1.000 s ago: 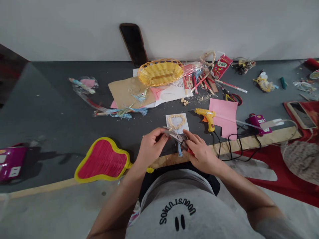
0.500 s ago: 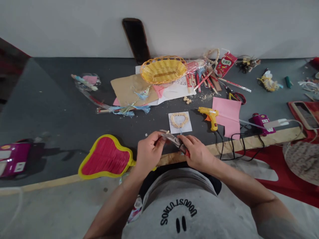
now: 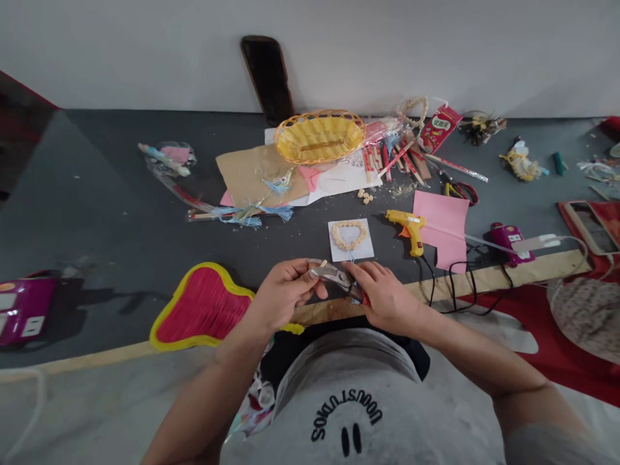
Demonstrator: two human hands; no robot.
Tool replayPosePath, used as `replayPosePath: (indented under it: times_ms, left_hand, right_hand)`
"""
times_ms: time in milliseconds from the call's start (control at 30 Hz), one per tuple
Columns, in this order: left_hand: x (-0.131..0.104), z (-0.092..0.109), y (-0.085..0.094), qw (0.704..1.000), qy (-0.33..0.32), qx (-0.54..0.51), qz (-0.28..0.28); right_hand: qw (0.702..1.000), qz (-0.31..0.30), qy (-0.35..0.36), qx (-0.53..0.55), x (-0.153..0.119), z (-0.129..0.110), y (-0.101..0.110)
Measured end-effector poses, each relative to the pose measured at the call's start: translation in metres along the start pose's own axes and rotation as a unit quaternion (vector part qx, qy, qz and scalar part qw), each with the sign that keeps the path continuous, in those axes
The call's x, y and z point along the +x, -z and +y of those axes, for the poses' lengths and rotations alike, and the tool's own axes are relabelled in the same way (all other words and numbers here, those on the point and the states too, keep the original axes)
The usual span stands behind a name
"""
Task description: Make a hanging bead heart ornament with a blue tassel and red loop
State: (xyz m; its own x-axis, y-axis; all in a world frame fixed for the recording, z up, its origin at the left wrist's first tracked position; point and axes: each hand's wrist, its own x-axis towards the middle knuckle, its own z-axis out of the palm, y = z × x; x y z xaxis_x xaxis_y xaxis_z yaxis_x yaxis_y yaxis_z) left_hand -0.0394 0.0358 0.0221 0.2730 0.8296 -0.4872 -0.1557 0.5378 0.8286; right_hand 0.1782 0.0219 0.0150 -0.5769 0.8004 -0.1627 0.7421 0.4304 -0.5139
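Observation:
My right hand (image 3: 387,290) is closed round the red handles of a pair of metal cutters (image 3: 336,276), whose jaws point left. At the jaws is a short, pale wooden stick piece (image 3: 323,263). My left hand (image 3: 285,287) pinches at the jaw end, its thumb and fingertips around the small stick, partly hidden. Just beyond my hands, a white square card (image 3: 368,252) lies on the table with a heart-shaped ring of pale wooden bits (image 3: 336,239) on it. Blue threads hang from the card's near edge.
A yellow glue gun (image 3: 411,229) lies on pink paper (image 3: 443,219), its black cord trailing over the table edge. A yellow basket (image 3: 320,155) sits on papers at the back. Left stands a yellow-rimmed red panel (image 3: 203,307). Scissors (image 3: 462,192) lie behind the glue gun.
My left hand has shifted slightly left and down, its fingers repositioned at the jaws. The jaws now look spread around the stick piece. My right hand keeps its grip.

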Motion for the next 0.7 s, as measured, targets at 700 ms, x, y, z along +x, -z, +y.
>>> replayPosePath:
  times_ms: [700]
  left_hand:
    - [-0.003, -0.009, 0.005, 0.999, 0.009, 0.003, 0.037]
  right_hand:
    - [0.998, -0.045, -0.023, -0.038, 0.004, -0.012, 0.0]
